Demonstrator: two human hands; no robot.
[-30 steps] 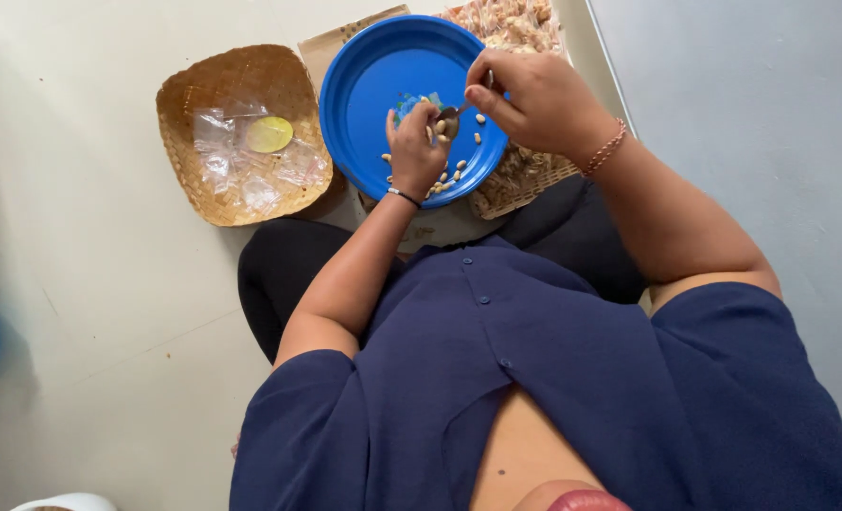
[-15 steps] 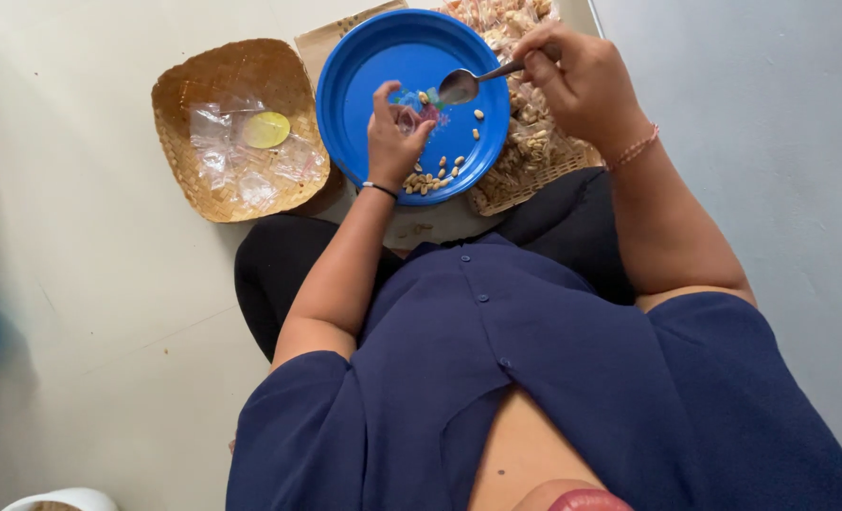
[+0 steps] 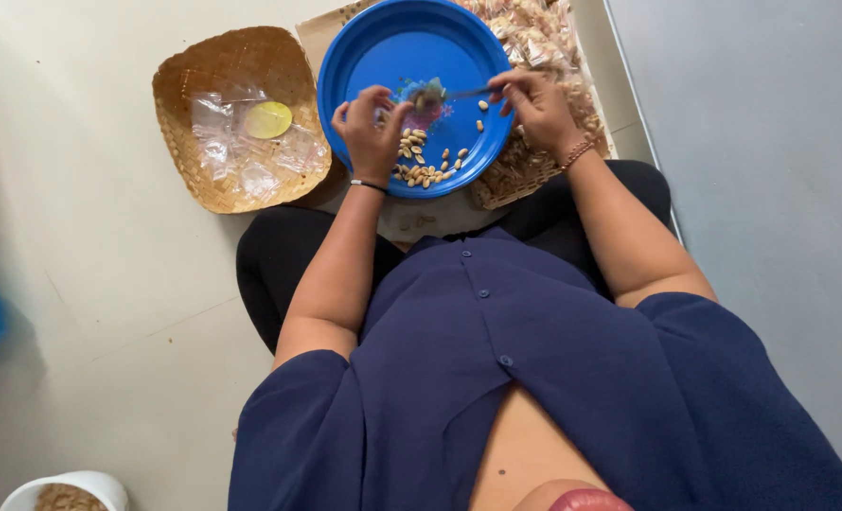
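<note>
Down on the pale floor (image 3: 108, 284), a person in a dark blue shirt sits with a round blue plate (image 3: 383, 57) resting across the lap. Loose peanuts (image 3: 425, 166) lie scattered on the near part of the plate, just beside the left hand (image 3: 372, 132). That hand's grip is curled, fingertips pinched around something small at the plate's middle; whether it is a packet or a nut I cannot tell. The right hand (image 3: 539, 109) has its fingers closed on the handle of a slim metal spoon (image 3: 449, 95), whose bowl points across to the left hand's fingertips and sits touching or just above them. Left of the plate rests a shallow woven basket (image 3: 203, 76) holding crumpled clear plastic bags (image 3: 236, 151) and a small yellow lid (image 3: 267, 119). Behind the right hand, a woven tray (image 3: 511, 175) is heaped with small filled packets (image 3: 534, 33). Near the bottom left corner stands a white bucket (image 3: 33, 490) with brownish contents.
</note>
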